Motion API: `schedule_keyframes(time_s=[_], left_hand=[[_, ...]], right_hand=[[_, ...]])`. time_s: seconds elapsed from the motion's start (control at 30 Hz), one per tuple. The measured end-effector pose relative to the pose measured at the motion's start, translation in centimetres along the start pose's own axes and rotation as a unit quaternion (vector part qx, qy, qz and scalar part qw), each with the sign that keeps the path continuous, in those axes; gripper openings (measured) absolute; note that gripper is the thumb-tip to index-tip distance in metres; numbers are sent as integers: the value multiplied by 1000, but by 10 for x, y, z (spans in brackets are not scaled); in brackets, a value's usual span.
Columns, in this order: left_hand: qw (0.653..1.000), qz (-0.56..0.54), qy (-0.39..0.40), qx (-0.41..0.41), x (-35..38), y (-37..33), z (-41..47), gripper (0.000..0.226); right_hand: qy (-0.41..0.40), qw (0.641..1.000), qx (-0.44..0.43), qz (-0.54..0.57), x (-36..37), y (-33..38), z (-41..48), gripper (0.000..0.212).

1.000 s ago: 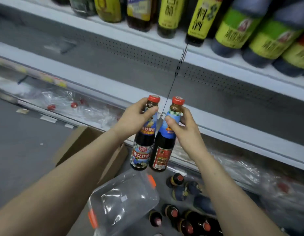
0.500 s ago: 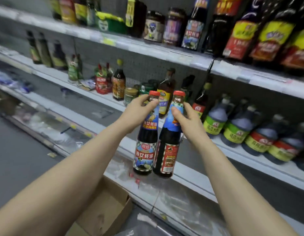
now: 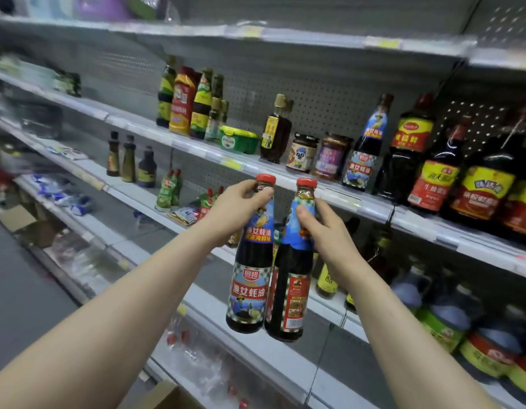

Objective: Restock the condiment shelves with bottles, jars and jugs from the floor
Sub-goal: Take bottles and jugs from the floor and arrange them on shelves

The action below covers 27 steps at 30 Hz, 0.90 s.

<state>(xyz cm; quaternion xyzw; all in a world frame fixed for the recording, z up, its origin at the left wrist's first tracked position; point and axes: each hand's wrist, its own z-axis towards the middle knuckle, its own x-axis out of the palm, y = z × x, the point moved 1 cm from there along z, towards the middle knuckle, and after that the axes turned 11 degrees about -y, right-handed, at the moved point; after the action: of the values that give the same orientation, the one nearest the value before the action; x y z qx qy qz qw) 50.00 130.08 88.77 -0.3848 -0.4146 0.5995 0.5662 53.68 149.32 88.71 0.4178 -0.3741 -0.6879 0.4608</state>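
Store shelves [image 3: 338,199] span the background | I see left hand [image 3: 235,208] gripping left bottle [image 3: 250,278] by neck, frame centre | right hand [image 3: 329,231] gripping right bottle [image 3: 288,296] likewise | both upright, side by side, mid-air

In the middle of the frame two bottles hang side by side in front of the shelves, touching low down. The left hand [image 3: 236,208] holds the left bottle [image 3: 251,261] by the neck, and the right hand [image 3: 323,231] holds the right bottle [image 3: 291,284] the same way.

Behind them a shelf [image 3: 338,196] slants across the frame. From left to right it carries a cluster of bottles [image 3: 191,104], a tub [image 3: 238,138], a lone bottle [image 3: 275,134], two jars [image 3: 304,152], a tall bottle [image 3: 365,149] and big bottles [image 3: 432,178] toward the right edge.

On the lower shelf [image 3: 137,196], left of the hands, stand three small bottles [image 3: 129,160]. Jugs [image 3: 444,317] crowd the lower right. A cardboard box [image 3: 164,398] lies at the bottom edge.
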Motion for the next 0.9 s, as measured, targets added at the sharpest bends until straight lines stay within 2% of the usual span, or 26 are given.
schedule_keyframes(time_s=[0.2, 0.27, 0.37, 0.53, 0.6, 0.77, 0.9], left_hand=[[1000, 1, 6, 17, -86, -9, 47, 21], [1000, 2, 12, 18, -119, -9, 63, 24], [999, 25, 22, 7, -156, -4, 82, 45], [999, 27, 38, 16, -211, 3, 117, 25], [999, 9, 44, 16, -223, 8, 127, 14], [998, -29, 62, 11, -223, 22, 146, 8], [996, -36, 76, 14, -206, 31, 157, 17]], right_hand=[[-32, 999, -14, -17, 88, 27, 28, 69], [-40, 999, -16, -15, 123, 35, 37, 70], [-49, 999, -17, -14, 163, 43, 46, 69], [-72, 997, -22, -20, 222, 56, 68, 74], [-73, 997, -21, -24, 236, 61, 74, 72], [-71, 997, -5, -35, 244, 59, 84, 68], [-80, 996, 8, -50, 233, 52, 92, 66]])
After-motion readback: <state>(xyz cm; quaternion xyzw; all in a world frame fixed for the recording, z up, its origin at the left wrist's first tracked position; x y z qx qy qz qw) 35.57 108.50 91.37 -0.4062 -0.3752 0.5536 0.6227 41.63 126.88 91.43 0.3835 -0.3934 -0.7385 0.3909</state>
